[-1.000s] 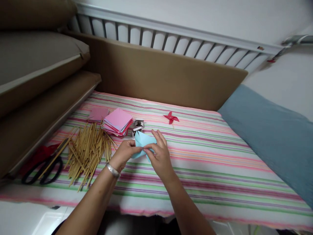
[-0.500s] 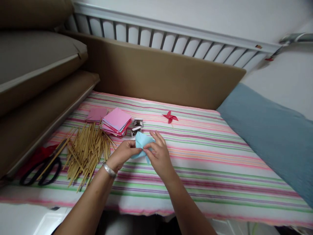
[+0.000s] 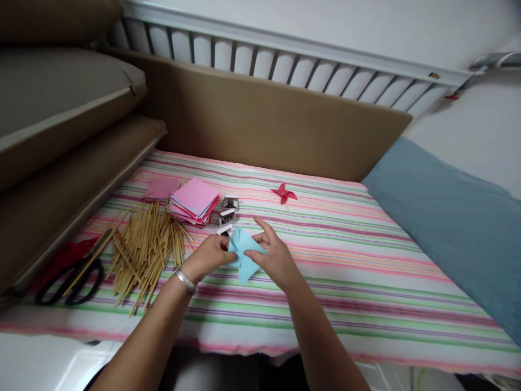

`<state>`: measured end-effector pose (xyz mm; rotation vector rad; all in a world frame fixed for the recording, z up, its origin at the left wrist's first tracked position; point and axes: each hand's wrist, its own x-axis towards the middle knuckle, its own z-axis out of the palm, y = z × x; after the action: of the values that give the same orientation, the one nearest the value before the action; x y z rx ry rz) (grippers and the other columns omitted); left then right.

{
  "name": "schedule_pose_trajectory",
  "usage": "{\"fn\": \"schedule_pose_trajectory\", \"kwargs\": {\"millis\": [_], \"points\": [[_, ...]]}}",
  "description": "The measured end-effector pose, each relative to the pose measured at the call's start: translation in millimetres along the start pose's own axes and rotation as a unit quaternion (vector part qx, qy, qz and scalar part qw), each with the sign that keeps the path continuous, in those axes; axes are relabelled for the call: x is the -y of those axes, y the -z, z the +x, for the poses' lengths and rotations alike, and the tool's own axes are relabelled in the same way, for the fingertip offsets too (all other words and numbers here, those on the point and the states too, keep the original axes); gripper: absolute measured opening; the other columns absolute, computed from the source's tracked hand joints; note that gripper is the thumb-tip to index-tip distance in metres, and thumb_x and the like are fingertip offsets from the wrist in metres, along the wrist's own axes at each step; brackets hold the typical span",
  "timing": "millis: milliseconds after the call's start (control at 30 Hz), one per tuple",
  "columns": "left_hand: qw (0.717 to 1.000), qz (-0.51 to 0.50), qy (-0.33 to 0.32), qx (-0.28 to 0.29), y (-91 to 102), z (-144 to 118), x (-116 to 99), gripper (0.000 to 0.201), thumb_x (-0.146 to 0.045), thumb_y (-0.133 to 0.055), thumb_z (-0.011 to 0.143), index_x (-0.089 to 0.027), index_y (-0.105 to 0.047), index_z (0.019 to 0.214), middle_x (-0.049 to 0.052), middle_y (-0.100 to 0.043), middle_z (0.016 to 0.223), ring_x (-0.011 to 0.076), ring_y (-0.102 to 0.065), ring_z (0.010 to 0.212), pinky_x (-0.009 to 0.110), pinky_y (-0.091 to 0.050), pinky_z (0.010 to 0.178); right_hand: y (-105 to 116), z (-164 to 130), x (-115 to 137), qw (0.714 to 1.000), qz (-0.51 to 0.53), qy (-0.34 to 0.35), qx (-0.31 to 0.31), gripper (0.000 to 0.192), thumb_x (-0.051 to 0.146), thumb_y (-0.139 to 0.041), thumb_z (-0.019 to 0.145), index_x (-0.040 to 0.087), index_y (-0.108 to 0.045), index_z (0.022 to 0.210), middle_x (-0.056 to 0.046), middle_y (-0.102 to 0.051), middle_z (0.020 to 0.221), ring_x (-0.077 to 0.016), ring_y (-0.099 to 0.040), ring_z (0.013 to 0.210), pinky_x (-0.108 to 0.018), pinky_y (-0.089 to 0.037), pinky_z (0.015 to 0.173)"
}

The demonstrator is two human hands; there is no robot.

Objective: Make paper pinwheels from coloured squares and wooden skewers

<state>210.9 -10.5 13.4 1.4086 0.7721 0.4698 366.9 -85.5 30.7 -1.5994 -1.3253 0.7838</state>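
A light blue paper pinwheel point(image 3: 246, 262), its corners folded toward the middle, is held between my two hands above the striped cloth. My left hand point(image 3: 210, 254), with a silver bangle at the wrist, pinches its left side between thumb and fingers. On the right side my right hand point(image 3: 275, 257) grips it, thumb on the front near the centre, fingers partly behind and index finger raised. Just beyond my left hand stand small open boxes point(image 3: 226, 218) with small dark pieces inside, too small to make out.
A stack of coloured paper squares point(image 3: 196, 197) and a pile of thin wooden sticks point(image 3: 148, 252) lie to the left. Black-handled scissors point(image 3: 83, 290) rest near the left edge. A red pinwheel point(image 3: 284, 193) lies further back on the striped cloth point(image 3: 366, 271). Brown boards point(image 3: 260, 117) border the back and left.
The blue pinwheel has turned and moved slightly right and toward me. My right thumb now lies across its front instead of pinching at the centre. A third small box has come into sight.
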Motion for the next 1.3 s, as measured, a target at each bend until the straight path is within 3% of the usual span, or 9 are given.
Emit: {"fn": "schedule_pose_trajectory", "kwargs": {"millis": [167,300,433,600,733,933,1100,1200,1300], "points": [[0.998,0.014,0.004,0.068,-3.9,-1,1,0.009,-0.019,-0.060,0.059,-0.013,-0.062,0.054,-0.004,-0.051,0.049,0.0088,-0.037,0.048,0.022,-0.027,0.050,10,0,-6,0.984,0.108,-0.070,0.120,0.082,0.017,-0.066,0.065,0.023,-0.029,0.138,0.006,-0.057,0.068,-0.0116,-0.055,0.059,-0.023,-0.043,0.053],[0.996,0.019,0.009,0.082,-6.1,1,4,0.007,-0.017,-0.059,0.058,-0.013,-0.061,0.053,-0.004,-0.051,0.050,0.0098,-0.040,0.049,0.023,-0.029,0.051,8,0,-9,0.980,0.122,-0.083,0.137,0.077,0.013,-0.066,0.062,0.023,-0.039,0.133,0.003,-0.061,0.076,-0.0111,-0.054,0.060,-0.022,-0.044,0.053],[0.998,-0.018,0.004,0.060,-6.1,3,1,0.004,-0.016,-0.063,0.058,-0.013,-0.062,0.060,-0.003,-0.054,0.054,0.0103,-0.046,0.052,0.023,-0.033,0.054,4,3,-15,0.985,0.132,-0.071,0.089,0.069,0.010,-0.067,0.057,0.024,-0.051,0.123,0.000,-0.064,0.090,-0.0140,-0.058,0.071,-0.023,-0.047,0.058],[0.983,-0.170,0.021,-0.063,-14.1,1,-6,0.037,-0.028,-0.074,0.060,-0.018,-0.063,0.094,0.001,-0.064,0.076,0.0136,-0.059,0.068,0.025,-0.042,0.066,5,11,-22,0.963,0.247,-0.100,-0.036,0.070,0.016,-0.072,0.054,0.022,-0.050,0.121,-0.003,-0.065,0.096,-0.0185,-0.061,0.079,-0.029,-0.050,0.064],[0.965,-0.259,0.020,-0.043,-33.5,2,1,0.028,-0.033,-0.074,0.062,-0.015,-0.067,0.082,0.002,-0.066,0.074,0.0114,-0.058,0.066,0.023,-0.042,0.065,-3,12,-18,0.937,0.320,-0.095,-0.101,0.063,0.021,-0.072,0.057,0.020,-0.051,0.116,-0.001,-0.065,0.087,-0.0167,-0.060,0.073,-0.029,-0.049,0.065],[0.941,-0.314,0.016,-0.124,-42.9,8,8,0.028,-0.030,-0.078,0.055,-0.012,-0.070,0.075,0.004,-0.069,0.068,0.0122,-0.058,0.060,0.024,-0.043,0.064,-23,6,-13,0.939,0.318,-0.056,-0.116,0.037,0.022,-0.068,0.062,0.019,-0.057,0.097,-0.001,-0.065,0.084,-0.0164,-0.060,0.074,-0.029,-0.048,0.069],[0.938,-0.303,0.029,-0.168,-24.7,9,2,0.027,-0.026,-0.078,0.050,-0.011,-0.070,0.071,0.003,-0.067,0.061,0.0112,-0.057,0.053,0.022,-0.042,0.056,-18,3,-15,0.969,0.195,-0.051,-0.142,0.053,0.030,-0.061,0.073,0.019,-0.046,0.122,-0.004,-0.064,0.086,-0.0184,-0.061,0.074,-0.033,-0.050,0.066],[0.930,-0.297,0.036,-0.212,-8.8,8,-4,0.028,-0.025,-0.078,0.047,-0.011,-0.069,0.069,0.003,-0.067,0.059,0.0109,-0.056,0.051,0.022,-0.041,0.053,-14,-3,-12,0.979,-0.004,0.086,-0.184,0.041,0.026,-0.054,0.079,0.023,-0.051,0.120,-0.007,-0.062,0.100,-0.0202,-0.059,0.091,-0.038,-0.049,0.081],[0.919,-0.302,0.045,-0.248,4.0,6,-11,0.028,-0.024,-0.077,0.044,-0.011,-0.067,0.067,0.002,-0.066,0.056,0.0108,-0.055,0.048,0.022,-0.042,0.050,-18,-9,-9,0.950,-0.164,0.239,-0.117,0.034,0.019,-0.055,0.079,0.026,-0.058,0.112,-0.007,-0.056,0.120,-0.0240,-0.048,0.115,-0.045,-0.040,0.097]]}}
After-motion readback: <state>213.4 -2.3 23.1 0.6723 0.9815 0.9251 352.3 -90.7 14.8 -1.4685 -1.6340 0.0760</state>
